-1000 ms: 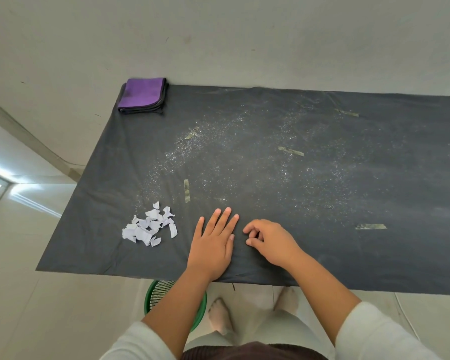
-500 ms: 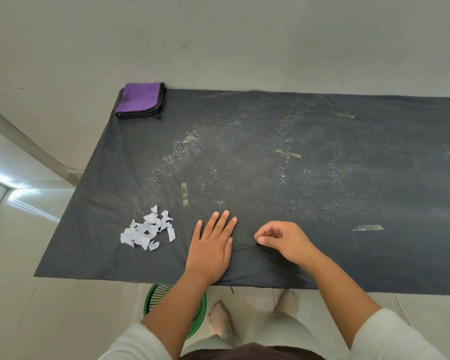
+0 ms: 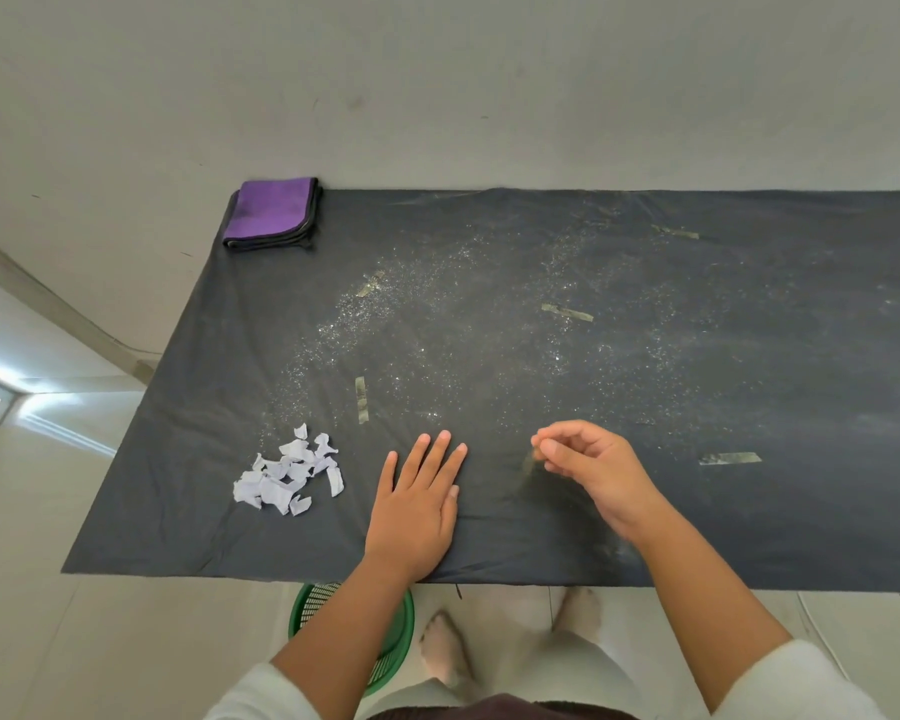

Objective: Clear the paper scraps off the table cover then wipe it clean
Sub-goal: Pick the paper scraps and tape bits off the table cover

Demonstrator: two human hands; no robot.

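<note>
Peeling debris off the cover (image 3: 697,511) goes best with one hand as anchor and the other lifting slowly, so I keep the cloth from riding up. My left hand (image 3: 417,506) lies flat, fingers straight and together, palm pressing the cover just left of the work point. My right hand (image 3: 593,470) is raised slightly, thumb and fingertips (image 3: 546,449) drawn into a narrow pinch; a thin, pale sliver seems to hang below the pinch, though I cannot tell for certain what it is or whether it is free of the cover. I judge a low, steady pull toward me suits this better than a snatch, which could wrinkle the cover.

The scraps (image 3: 289,472) sit in one loose heap, left of my left hand and apart from it. Sweeping that heap over the near edge into the basket (image 3: 401,631), which stands below and behind my left wrist, looks the cleanest route. Tape strips (image 3: 728,458) lie right of my right hand and ahead of both. The folded rag (image 3: 274,213) rests at the far left corner, well beyond reach, with fine specks between it and my hands.
</note>
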